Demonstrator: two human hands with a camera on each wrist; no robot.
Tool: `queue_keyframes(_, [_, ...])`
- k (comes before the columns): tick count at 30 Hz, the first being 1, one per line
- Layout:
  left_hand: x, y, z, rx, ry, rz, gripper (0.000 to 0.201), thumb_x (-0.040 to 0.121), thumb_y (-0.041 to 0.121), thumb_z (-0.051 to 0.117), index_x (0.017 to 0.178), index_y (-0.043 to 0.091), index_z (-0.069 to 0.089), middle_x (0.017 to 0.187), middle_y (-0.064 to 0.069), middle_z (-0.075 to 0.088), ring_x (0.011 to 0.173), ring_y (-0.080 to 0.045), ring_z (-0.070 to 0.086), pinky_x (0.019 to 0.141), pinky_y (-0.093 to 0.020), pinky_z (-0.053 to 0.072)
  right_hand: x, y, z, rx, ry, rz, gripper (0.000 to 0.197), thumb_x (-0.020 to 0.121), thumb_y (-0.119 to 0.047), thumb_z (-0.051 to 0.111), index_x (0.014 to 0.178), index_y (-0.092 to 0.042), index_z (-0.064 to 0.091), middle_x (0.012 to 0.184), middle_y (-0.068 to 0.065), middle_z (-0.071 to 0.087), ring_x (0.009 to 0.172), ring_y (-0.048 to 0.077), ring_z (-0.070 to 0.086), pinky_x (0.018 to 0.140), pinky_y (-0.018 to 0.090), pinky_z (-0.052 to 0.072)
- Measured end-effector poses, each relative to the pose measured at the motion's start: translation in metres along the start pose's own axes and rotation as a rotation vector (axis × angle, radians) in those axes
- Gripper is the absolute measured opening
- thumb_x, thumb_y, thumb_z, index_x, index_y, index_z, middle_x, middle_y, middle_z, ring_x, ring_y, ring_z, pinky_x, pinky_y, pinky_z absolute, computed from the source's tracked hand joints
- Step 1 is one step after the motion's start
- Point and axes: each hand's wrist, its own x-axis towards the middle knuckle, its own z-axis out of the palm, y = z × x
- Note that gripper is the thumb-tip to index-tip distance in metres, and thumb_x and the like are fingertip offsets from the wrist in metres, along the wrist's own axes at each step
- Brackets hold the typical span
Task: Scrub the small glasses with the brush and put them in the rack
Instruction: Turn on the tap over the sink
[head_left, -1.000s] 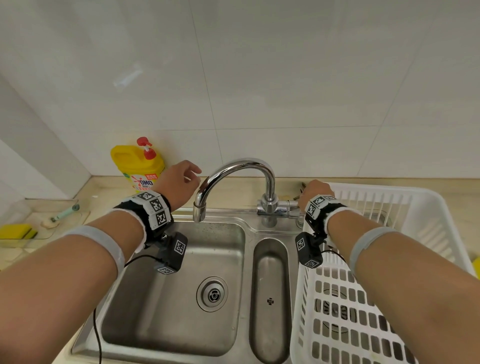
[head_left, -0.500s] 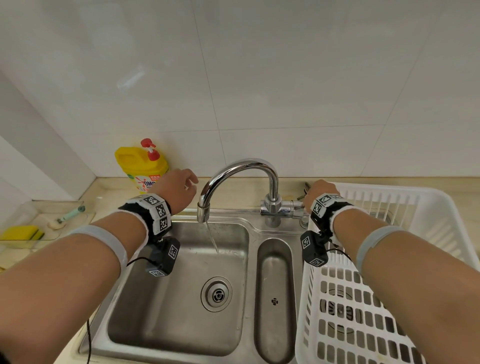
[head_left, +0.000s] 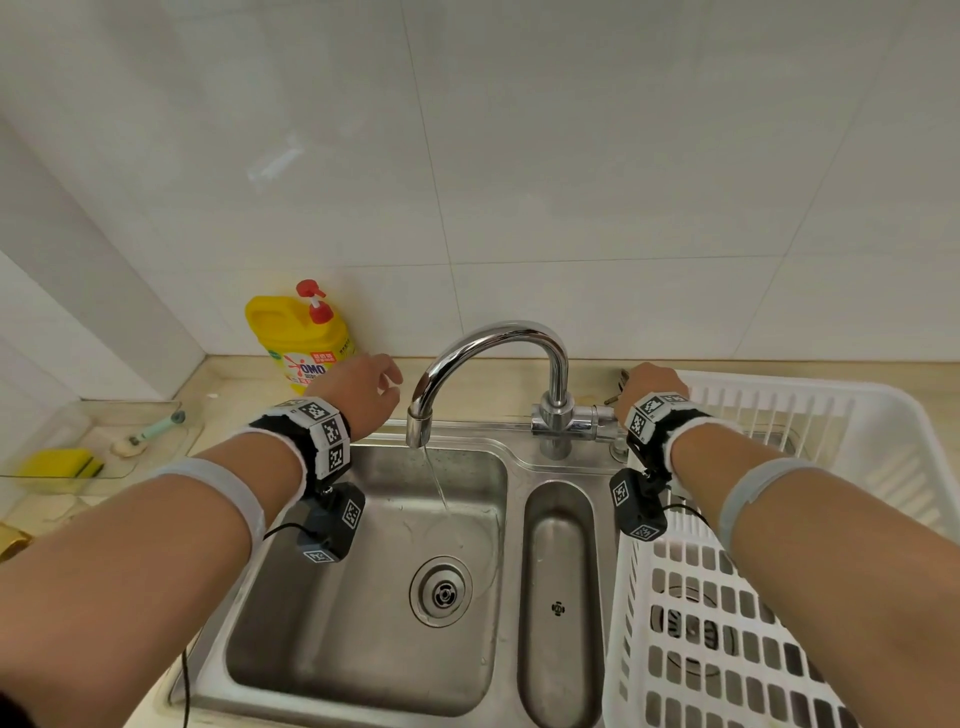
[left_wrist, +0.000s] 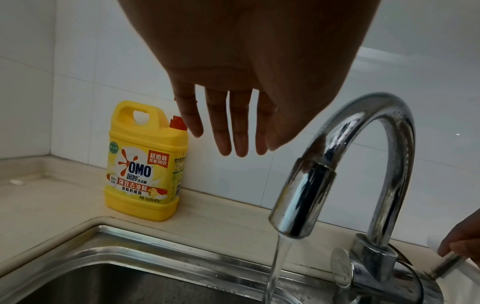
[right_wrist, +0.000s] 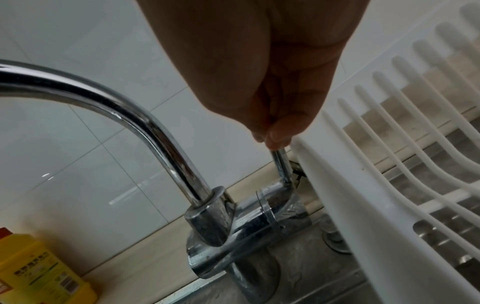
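One tap (head_left: 498, 364), one bottle (head_left: 298, 340), one rack (head_left: 883, 415).

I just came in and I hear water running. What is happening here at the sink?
A person stands at the sink. The right hand pinches the tap lever, and a thin stream runs from the tap. The left hand hangs open beside the spout, holding nothing. No glasses are visible. The brush lies in a tray on the left; the rack sits on the right.

I am seeing glossy white wall tiles (head_left: 571, 156) catching soft light and meeting the beige counter (head_left: 234, 395) along its back edge.
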Motion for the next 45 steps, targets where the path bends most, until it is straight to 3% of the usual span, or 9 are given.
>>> queue_keyframes(7, [0.001,-0.002,0.001,0.016,-0.008,-0.003,0.014,0.094,0.027,0.053,0.105,0.028,0.062,0.099,0.008,0.063,0.091,-0.016,0.06,0.086,-0.04,0.054,0.0,0.0,0.0,-0.015,0.001,-0.024,0.007,0.091,-0.009,0.062,0.086,-0.005,0.059,0.069,0.004,0.053,0.072,0.024,0.058,0.067,0.028,0.047])
queue_keyframes(12, [0.001,-0.004,0.001,0.022,-0.017,-0.005,0.016,0.094,0.028,0.053,0.107,0.028,0.063,0.1,0.008,0.063,0.093,-0.015,0.06,0.086,-0.04,0.054,0.002,-0.001,0.001,0.001,0.0,-0.018,0.021,0.09,-0.011,0.065,0.073,-0.008,0.053,0.07,0.005,0.057,0.073,0.025,0.062,0.069,0.029,0.052])
queue_keyframes(22, [0.002,-0.005,0.0,0.067,-0.007,-0.01,0.017,0.094,0.03,0.053,0.108,0.028,0.064,0.102,0.008,0.062,0.093,-0.015,0.06,0.085,-0.038,0.055,0.003,-0.001,0.001,-0.038,-0.005,-0.036,0.026,0.091,-0.013,0.064,0.07,-0.01,0.05,0.068,0.004,0.055,0.07,0.023,0.061,0.07,0.028,0.053])
queue_keyframes(26, [0.001,-0.009,0.001,0.068,-0.014,0.002,0.016,0.094,0.03,0.054,0.106,0.029,0.063,0.1,0.009,0.062,0.092,-0.014,0.06,0.086,-0.039,0.054,0.005,0.0,0.004,-0.055,0.002,-0.051,0.026,0.092,-0.014,0.064,0.07,-0.01,0.051,0.067,0.004,0.056,0.057,0.017,0.054,0.062,0.028,0.049])
queue_keyframes(33, [-0.003,-0.016,0.003,0.055,-0.014,0.015,0.011,0.093,0.029,0.055,0.102,0.029,0.062,0.096,0.01,0.061,0.089,-0.013,0.059,0.082,-0.035,0.053,0.003,0.001,0.001,-0.17,-0.059,-0.161,0.031,0.091,-0.013,0.066,0.065,-0.011,0.05,0.062,0.001,0.053,0.049,0.011,0.048,0.042,0.019,0.037])
queue_keyframes(38, [-0.009,-0.024,0.003,0.011,-0.018,-0.013,0.009,0.092,0.03,0.056,0.1,0.031,0.061,0.096,0.01,0.064,0.087,-0.013,0.06,0.082,-0.035,0.054,-0.009,-0.004,-0.003,-0.193,-0.003,-0.134,0.011,0.088,-0.016,0.064,0.087,-0.008,0.057,0.079,0.005,0.06,0.071,0.022,0.061,0.061,0.03,0.051])
queue_keyframes(42, [-0.019,-0.034,-0.005,0.002,-0.037,-0.034,0.014,0.093,0.029,0.055,0.105,0.027,0.063,0.098,0.008,0.064,0.091,-0.015,0.061,0.087,-0.037,0.053,-0.033,-0.041,-0.02,-0.017,0.117,-0.097,0.046,0.092,-0.025,0.058,0.129,-0.009,0.036,0.113,0.013,0.055,0.1,0.034,0.061,0.075,0.041,0.05])
queue_keyframes(45, [-0.032,-0.05,-0.019,-0.006,-0.019,-0.075,0.016,0.093,0.028,0.056,0.106,0.027,0.064,0.098,0.008,0.062,0.094,-0.017,0.061,0.09,-0.038,0.052,-0.059,-0.094,-0.045,0.112,0.25,-0.325,0.031,0.095,-0.027,0.051,0.12,-0.012,0.042,0.105,0.008,0.059,0.086,0.031,0.061,0.068,0.037,0.048])
